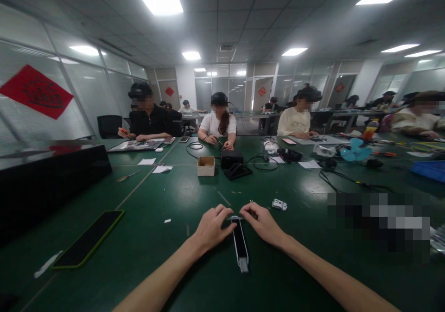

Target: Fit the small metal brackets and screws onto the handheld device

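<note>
A long, narrow device with a white frame and black face [239, 242] lies on the green table, its far end between my two hands. My left hand [213, 226] is curled at that end's left side, thumb and fingers bent around a small thin metal part at the tip. On the right, my right hand [260, 221] has thumb and forefinger pinched close together beside the same end; what they hold is too small to make out. A small white metal bracket [279, 204] rests beyond my right hand.
A green-edged phone [90, 238] lies at the left. Farther back stand a small cardboard box [206, 167] and a black stand [238, 171]. A blue fan [356, 150] and cables are at the right. People sit across the table.
</note>
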{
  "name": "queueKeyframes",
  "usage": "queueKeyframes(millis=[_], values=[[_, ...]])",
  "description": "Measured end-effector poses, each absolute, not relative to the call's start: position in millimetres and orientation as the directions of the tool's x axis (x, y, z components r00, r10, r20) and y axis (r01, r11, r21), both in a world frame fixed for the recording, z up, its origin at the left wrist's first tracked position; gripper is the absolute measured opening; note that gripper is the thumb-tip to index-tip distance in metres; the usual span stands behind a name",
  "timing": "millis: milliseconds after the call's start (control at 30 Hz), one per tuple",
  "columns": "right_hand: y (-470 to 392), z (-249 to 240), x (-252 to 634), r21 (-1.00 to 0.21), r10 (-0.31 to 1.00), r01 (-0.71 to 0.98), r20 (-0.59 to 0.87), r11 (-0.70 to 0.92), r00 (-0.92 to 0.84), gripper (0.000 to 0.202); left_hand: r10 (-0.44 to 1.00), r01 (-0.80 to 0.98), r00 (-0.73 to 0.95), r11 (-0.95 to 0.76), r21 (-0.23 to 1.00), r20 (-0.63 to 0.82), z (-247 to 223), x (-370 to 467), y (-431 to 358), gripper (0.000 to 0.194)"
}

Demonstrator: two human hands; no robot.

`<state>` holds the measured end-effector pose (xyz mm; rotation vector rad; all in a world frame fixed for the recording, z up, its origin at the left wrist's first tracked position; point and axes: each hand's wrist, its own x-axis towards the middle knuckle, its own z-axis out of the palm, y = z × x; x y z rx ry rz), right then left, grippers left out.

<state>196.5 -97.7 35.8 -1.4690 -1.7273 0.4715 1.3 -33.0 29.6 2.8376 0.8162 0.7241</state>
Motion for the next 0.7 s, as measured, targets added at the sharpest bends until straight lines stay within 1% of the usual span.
queueKeyframes(millis=[100, 233, 467, 700], values=[[-102, 36, 188, -0.740, 0.948, 0.611, 0.312, 0.279, -0.055, 0.025, 0.478, 0.433, 0.746, -0.877, 0.208, 0.463, 23, 5, -36, 0.019], [-103, 33, 186, -0.733, 0.949, 0.613, 0.298, 0.295, -0.100, 0.026, 0.432, 0.391, 0.753, -0.900, 0.190, 0.495, 18, 6, -36, 0.014], [-100, 28, 189, -0.710, 0.946, 0.636, 0.305, 0.303, -0.110, 0.029, 0.413, 0.369, 0.744, -0.909, 0.191, 0.525, 18, 6, -33, 0.021], [-101, 26, 191, -0.700, 0.943, 0.641, 0.305, 0.315, -0.131, 0.029, 0.391, 0.335, 0.738, -0.920, 0.204, 0.551, 21, 5, -34, 0.018]])
